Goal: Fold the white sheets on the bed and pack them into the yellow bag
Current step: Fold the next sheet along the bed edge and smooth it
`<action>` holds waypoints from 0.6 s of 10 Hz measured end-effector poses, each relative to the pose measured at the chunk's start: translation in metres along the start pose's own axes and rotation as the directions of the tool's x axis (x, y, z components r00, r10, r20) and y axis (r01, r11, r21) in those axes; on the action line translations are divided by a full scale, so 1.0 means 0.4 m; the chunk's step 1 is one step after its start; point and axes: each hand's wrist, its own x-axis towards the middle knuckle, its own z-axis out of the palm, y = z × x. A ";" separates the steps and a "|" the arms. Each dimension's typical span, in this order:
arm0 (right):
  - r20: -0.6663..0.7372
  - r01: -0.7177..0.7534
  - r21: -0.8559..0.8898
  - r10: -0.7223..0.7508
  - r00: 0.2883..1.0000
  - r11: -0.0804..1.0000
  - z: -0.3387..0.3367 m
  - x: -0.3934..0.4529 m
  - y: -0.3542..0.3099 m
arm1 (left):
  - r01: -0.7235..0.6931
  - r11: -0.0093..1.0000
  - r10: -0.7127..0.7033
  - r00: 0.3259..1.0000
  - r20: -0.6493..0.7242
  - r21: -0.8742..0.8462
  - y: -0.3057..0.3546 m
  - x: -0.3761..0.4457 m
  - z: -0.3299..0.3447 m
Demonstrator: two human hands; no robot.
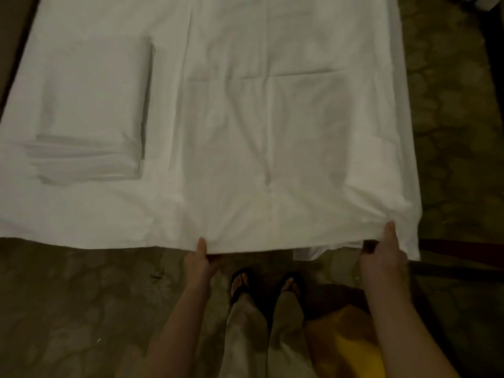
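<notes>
Standing closest below the lens: trouser legs [261, 336] and sandalled feet [268, 282], with the yellow bag [357, 356] slumping on the floor just under the right forearm, mouth not clearly showing

Spreading away from both hands: the bed [81, 219], covered in white, and on it the white sheet [272, 132] lying flat, creased, its near hem hanging over the bed's edge right at the fingertips

Lying well off beyond the left hand and further to its outer side: a folded stack [90, 113] of white cloth, squared up

Pinching the near hem: left hand [197, 261], thumb on top, fingers tucked under, clamped on the cloth. Gripping the near corner: right hand [383, 253], thumb pressing down, fingers curled beneath, closed on the same hem

Judging the step: taking the near edge to carry it across to the far one. Doing it well likely meaning:
- keeping both pinches level and the hem taut between them, avoiding a sag in the middle
- lifting just enough to clear the bed, then laying edge to edge, corners matching
- watching the loose flap [308, 253] dangling between the hands, nearer the right one, gathering it in
- smoothing creases outward from the hands afterwards
</notes>
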 end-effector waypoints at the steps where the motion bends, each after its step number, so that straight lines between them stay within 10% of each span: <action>1: -0.281 -0.127 0.390 0.250 0.926 0.912 0.004 0.013 0.066 | 0.108 0.994 -0.108 0.994 0.012 0.018 -0.036 0.015 -0.040; 2: -0.029 -0.243 0.420 0.280 0.960 0.875 0.017 0.035 0.060 | 0.169 0.982 -0.165 0.985 0.046 -0.088 -0.010 0.038 -0.015; 4: -0.175 -0.007 0.278 0.058 0.983 0.961 -0.013 0.128 -0.021 | 0.175 0.949 -0.174 0.984 0.029 -0.262 -0.027 0.011 0.004; 6: -0.036 -0.180 0.372 0.208 0.978 0.911 -0.047 0.134 -0.016 | 0.254 0.918 -0.204 0.961 0.185 -0.305 -0.047 0.013 0.003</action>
